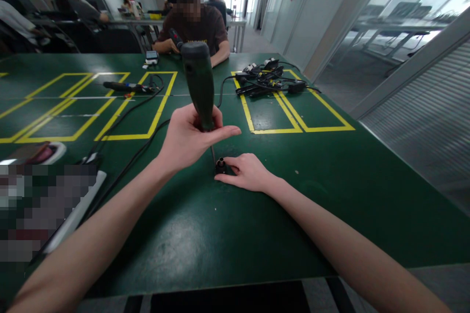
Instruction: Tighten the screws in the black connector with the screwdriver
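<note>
My left hand (189, 137) is closed around the lower end of a thick dark-green handle, with its thumb stretched out to the right. The tool is a screwdriver (199, 78), held nearly upright, black cap on top. Its thin shaft points down beside a small black part with a metallic top (221, 165), which stands on the table. Whether the tip touches that part I cannot tell. My right hand (247, 172) rests low on the table and pinches this part between thumb and fingers from the right.
The green table (293, 215) has yellow taped rectangles. A tangled pile of black cables (270, 78) lies at the back right. To the left are a dark corded tool (128, 87) and a pixelated flat object (51, 205). Opposite sits a person (194, 24) with a black tool near one hand.
</note>
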Available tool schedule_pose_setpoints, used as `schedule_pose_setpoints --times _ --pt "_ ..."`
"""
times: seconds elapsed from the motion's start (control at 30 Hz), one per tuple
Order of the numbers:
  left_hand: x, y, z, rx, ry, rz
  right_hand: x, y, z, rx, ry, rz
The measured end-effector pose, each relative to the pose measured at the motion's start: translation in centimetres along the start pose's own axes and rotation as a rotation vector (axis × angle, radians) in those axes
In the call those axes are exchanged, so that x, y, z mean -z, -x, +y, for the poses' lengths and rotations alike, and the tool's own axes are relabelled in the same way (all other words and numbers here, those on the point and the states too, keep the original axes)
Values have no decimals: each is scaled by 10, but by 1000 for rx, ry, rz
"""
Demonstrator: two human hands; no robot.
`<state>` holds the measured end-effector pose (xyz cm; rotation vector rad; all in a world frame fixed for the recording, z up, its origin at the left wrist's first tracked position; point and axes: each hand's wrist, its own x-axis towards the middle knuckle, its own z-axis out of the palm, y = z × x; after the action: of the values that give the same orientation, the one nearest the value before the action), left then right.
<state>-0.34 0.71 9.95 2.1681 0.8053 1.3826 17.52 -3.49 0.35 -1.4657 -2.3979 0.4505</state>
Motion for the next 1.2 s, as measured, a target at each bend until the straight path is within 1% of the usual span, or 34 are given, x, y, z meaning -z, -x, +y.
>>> schedule_pose_setpoints --times 0.13,0.27,0.43,0.53,0.7,0.77,0.83,0.93,1.03,1.2 --pt "4 -3 4 19 0 -46 0 0 0 -9 2 -4" --pt "5 -5 7 55 41 -67 -1 0 1 -8 1 -4" --pt "6 -4 12 182 144 -126 -1 0 1 -9 0 -3" --pt "11 -6 12 227 182 -213 -1 0 1 -2 -7 4" --pt "27 -12 11 266 302 -462 -2 0 1 2 -16 9" --pt "34 -14 11 277 340 -520 -3 0 2 1 -16 8" --pt "39 -16 11 279 362 -550 -3 0 2 6 -17 8" --pt "43 -16 10 268 364 -557 -3 0 3 3 -21 5" --pt "42 -15 8 250 342 -538 -3 1 3 -1 -24 10" --pt "35 -12 5 211 277 -442 -4 1 4 10 -24 8"
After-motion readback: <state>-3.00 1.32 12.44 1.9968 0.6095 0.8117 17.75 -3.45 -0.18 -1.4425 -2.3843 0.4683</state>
